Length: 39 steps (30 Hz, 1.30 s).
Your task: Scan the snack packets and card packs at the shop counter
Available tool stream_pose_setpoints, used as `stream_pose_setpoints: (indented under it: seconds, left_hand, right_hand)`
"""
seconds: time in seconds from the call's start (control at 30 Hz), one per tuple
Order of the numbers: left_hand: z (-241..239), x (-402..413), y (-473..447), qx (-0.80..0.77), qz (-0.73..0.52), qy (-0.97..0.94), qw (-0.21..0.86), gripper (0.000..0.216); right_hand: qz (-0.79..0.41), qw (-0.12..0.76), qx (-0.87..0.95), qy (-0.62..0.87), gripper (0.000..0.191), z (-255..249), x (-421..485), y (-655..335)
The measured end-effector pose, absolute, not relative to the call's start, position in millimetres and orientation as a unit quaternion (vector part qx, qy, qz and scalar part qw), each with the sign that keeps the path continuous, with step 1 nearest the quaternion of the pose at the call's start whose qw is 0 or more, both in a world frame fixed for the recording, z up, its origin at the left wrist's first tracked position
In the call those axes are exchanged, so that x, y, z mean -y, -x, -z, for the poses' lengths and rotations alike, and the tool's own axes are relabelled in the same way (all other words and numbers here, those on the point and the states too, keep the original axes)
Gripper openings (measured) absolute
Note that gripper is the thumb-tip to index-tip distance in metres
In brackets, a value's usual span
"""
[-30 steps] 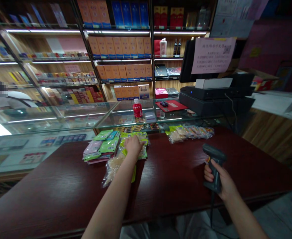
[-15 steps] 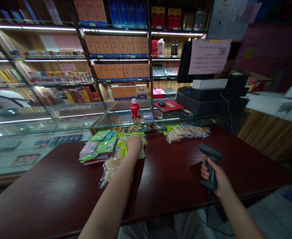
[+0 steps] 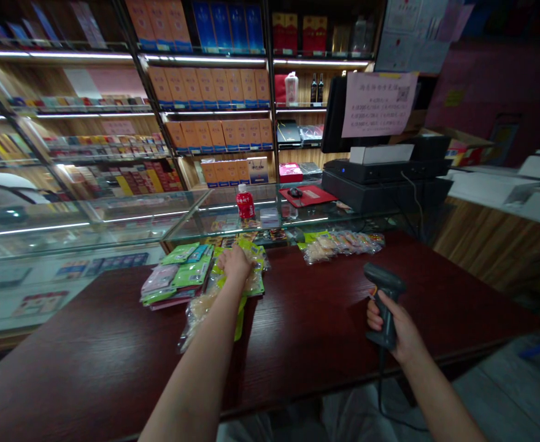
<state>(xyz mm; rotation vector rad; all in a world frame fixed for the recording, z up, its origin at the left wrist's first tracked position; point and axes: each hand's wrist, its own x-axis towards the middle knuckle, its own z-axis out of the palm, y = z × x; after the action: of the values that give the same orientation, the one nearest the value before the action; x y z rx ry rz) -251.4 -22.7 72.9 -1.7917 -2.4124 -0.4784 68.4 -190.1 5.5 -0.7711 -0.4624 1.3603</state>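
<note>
My right hand is wrapped round the handle of a dark grey barcode scanner, held above the right part of the table with its cable hanging down. My left hand is stretched forward with bent fingers closed on a clear-and-green snack packet in a heap. Its fingertips are partly hidden among the wrappers. Pale food shows through the clear packet end beside my left forearm. Just left of this heap lies a stack of green and pink packets.
More clear snack packets lie at the far side of the dark red table. Behind stands a glass counter with a red bottle, a mouse and a monitor. A person is at far left.
My left hand has shifted slightly left over the heap, and the packets under it have moved. The scanner stays in my right hand. The view has turned slightly.
</note>
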Motion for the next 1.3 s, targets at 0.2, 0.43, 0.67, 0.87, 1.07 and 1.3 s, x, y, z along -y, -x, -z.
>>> stream_pose_setpoints:
  seconds: [0.2, 0.43, 0.67, 0.87, 1.07, 1.3]
  left_hand:
    - [-82.5, 26.4, 242.6, 0.757, 0.247, 0.604, 0.024, 0.037]
    - [-44.0, 26.0, 182.3, 0.523, 0.541, 0.593, -0.287, 0.034]
    - [6.5, 36.5, 133.6, 0.333, 0.610, 0.508, -0.509, 0.039]
    - [11.3, 38.3, 133.9, 0.343, 0.588, 0.507, -0.529, 0.037]
    - [13.3, 37.4, 135.3, 0.356, 0.568, 0.499, -0.549, 0.039]
    - [13.7, 37.3, 136.0, 0.367, 0.564, 0.506, -0.539, 0.044]
  right_hand:
    - [-0.606, 0.688, 0.206, 0.343, 0.033, -5.3, 190.0, -68.0]
    - [-0.604, 0.691, 0.207, 0.340, 0.032, -2.9, 188.3, -67.8]
    - [-0.586, 0.708, 0.224, 0.325, 0.033, -3.5, 191.6, -65.8]
    - [-0.590, 0.686, 0.243, 0.349, 0.033, -10.2, 195.8, -61.6]
    - [-0.574, 0.656, 0.298, 0.389, 0.042, -35.4, 209.1, -38.6]
    - [-0.527, 0.628, 0.360, 0.446, 0.048, -46.9, 218.3, -7.9]
